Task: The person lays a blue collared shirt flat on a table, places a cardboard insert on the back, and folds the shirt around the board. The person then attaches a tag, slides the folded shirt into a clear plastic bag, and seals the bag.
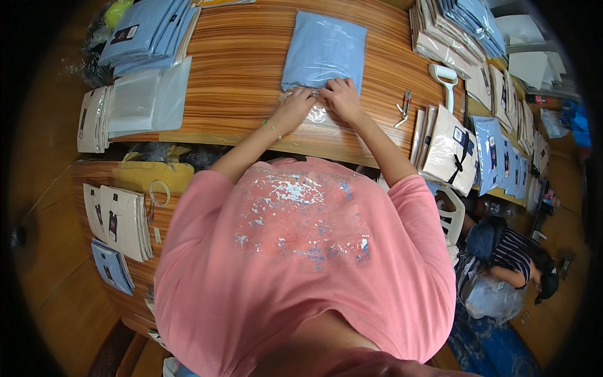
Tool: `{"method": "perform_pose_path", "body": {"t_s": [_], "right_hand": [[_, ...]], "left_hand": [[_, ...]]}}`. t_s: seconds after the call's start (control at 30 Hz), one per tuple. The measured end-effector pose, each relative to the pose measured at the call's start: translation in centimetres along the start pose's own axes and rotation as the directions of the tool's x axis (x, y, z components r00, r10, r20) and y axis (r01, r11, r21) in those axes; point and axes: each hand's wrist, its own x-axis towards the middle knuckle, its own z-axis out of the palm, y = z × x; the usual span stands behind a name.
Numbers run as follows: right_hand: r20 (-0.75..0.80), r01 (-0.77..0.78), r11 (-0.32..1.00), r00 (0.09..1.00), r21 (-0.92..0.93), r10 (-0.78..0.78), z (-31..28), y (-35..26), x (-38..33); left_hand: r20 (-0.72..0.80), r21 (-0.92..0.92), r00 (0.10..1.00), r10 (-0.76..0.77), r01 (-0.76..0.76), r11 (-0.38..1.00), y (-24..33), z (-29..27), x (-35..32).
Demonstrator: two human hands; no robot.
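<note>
A folded light blue cloth item (323, 50) lies flat on the wooden table inside a clear plastic bag (319, 114). The bag's loose clear end points toward me. My left hand (295, 110) is closed with its fingertips on the bag, just below the blue fold. Close beside it, my right hand (343, 98) is closed too, its bent fingers pressing the bag at the lower edge of the cloth. The fingertips of both hands are partly hidden, and a thin bracelet circles my left wrist.
Blue packs (147, 34) and clear sleeves (147, 100) lie at the left. At the right are a white lint roller (445, 75), small snips (405, 103) and stacked beige packs (449, 147). More beige packs (119, 220) lie on a lower-left table. A person (509, 254) bends at the right.
</note>
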Motion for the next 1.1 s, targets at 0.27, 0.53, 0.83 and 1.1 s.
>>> {"method": "perform_pose_path", "body": {"t_s": [0.27, 0.53, 0.83, 1.1], "right_hand": [[-0.179, 0.061, 0.990, 0.980, -0.124, -0.083, -1.0, -0.6, 3.2], [-0.191, 0.082, 0.996, 0.979, 0.047, -0.071, -2.0, 0.2, 4.3], [-0.196, 0.017, 1.000, 0.980, 0.000, -0.017, -1.5, -1.3, 5.4], [-0.207, -0.076, 0.997, 0.976, -0.012, 0.072, 0.7, -1.8, 5.2]], "left_hand": [[-0.038, 0.151, 0.997, 0.064, -0.057, 0.987, 0.1, 1.4, -2.0], [0.125, 0.309, 0.992, -0.035, -0.005, 0.951, 0.1, -0.8, -0.1], [0.154, 0.240, 0.978, -0.139, 0.100, 0.966, 0.0, -0.5, 0.0], [0.023, 0.269, 0.974, -0.224, 0.210, 0.940, -1.4, -1.1, -1.9]]}}
